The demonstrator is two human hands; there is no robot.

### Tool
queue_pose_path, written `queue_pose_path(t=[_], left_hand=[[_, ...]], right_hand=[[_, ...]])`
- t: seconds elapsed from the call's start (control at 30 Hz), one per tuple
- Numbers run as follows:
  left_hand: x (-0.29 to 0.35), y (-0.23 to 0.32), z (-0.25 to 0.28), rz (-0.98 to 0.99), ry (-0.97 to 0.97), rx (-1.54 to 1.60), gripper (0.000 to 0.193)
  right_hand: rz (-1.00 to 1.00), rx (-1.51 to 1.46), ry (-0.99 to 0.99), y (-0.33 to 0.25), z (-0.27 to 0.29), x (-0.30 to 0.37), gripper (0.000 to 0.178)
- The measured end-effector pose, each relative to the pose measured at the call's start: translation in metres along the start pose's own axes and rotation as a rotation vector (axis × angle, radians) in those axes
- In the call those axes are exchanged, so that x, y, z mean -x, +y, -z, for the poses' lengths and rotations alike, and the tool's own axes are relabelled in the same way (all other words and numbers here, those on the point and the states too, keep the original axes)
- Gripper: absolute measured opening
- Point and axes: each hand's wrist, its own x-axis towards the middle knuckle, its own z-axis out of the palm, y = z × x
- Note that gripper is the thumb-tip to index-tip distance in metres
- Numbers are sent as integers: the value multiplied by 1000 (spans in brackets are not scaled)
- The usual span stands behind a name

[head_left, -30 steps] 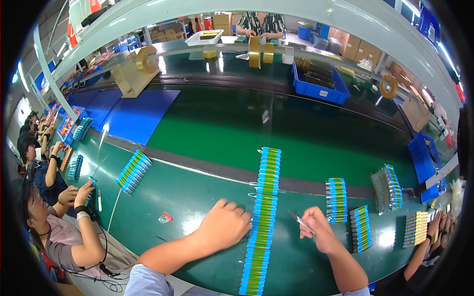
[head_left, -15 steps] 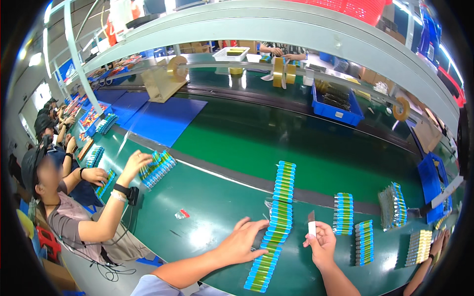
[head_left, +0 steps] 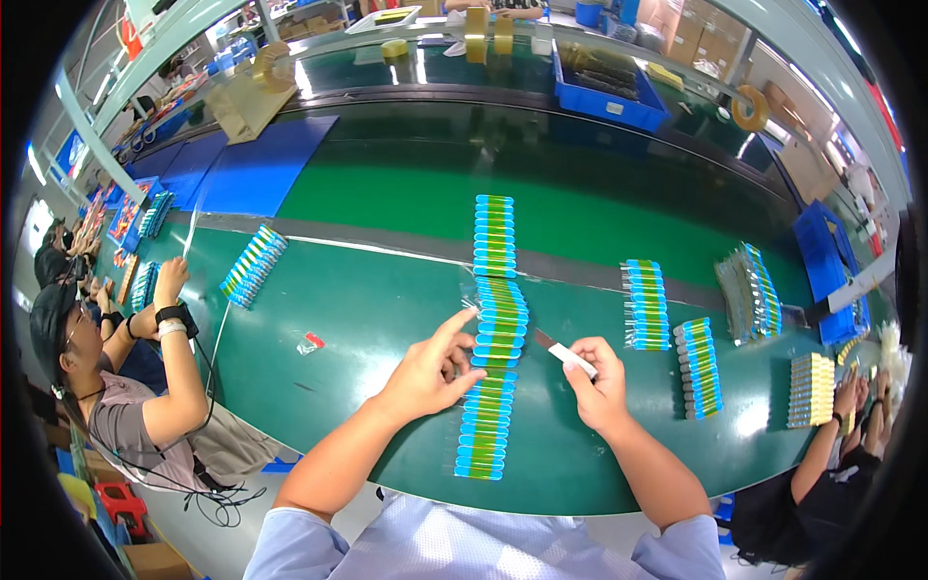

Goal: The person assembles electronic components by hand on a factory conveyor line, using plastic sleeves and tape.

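Three bundles of slim blue-ended pieces with a green band across the middle form one long column in front of me: a far bundle (head_left: pixel 495 235), a middle bundle (head_left: pixel 502 324) and a near bundle (head_left: pixel 485 425). My left hand (head_left: pixel 430 372) lies along the column's left side, index finger stretched toward the middle bundle and thumb at the near one. Its other fingers are bent, with nothing seen in them. To the column's right, my right hand (head_left: pixel 601 387) grips a short-bladed knife (head_left: pixel 565 355) by its white handle. The blade points at the middle bundle, apart from it.
Similar bundles (head_left: pixel 646 304) (head_left: pixel 700 367) lie to the right, beside a cream-coloured bundle (head_left: pixel 810 390). A small red-and-clear scrap (head_left: pixel 310 343) is on the left. Blue bins (head_left: pixel 828 266) stand right. A co-worker (head_left: pixel 145 387) sits left; another person's arm (head_left: pixel 822 449) reaches in at right.
The view has tipped downward. The knife has swung from pointing up to pointing left, its tip closer to the column. At left, the co-worker's hand has come away from a bundle.
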Motion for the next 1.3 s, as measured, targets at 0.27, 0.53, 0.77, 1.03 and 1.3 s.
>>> queue_pose_path(t=[0.27, 0.53, 0.77, 1.03, 1.3], left_hand=[[7, -9, -6, -88, -58, 27, 95], [15, -4, -6, -73, -86, 297, 67], [15, -2, -17, -34, -222, 295, 65], [9, 2, -19, -54, -271, 256, 73], [9, -5, -11, 22, -219, 286, 84]], right_hand=[[305, 289, 112, -8, 3, 9, 7], [675, 750, -114, -25, 9, 4, 17], [742, 659, -284, -26, -5, 10, 20], [702, 507, -385, -27, -5, 14, 24], [467, 114, -65, -21, 6, 17, 15]])
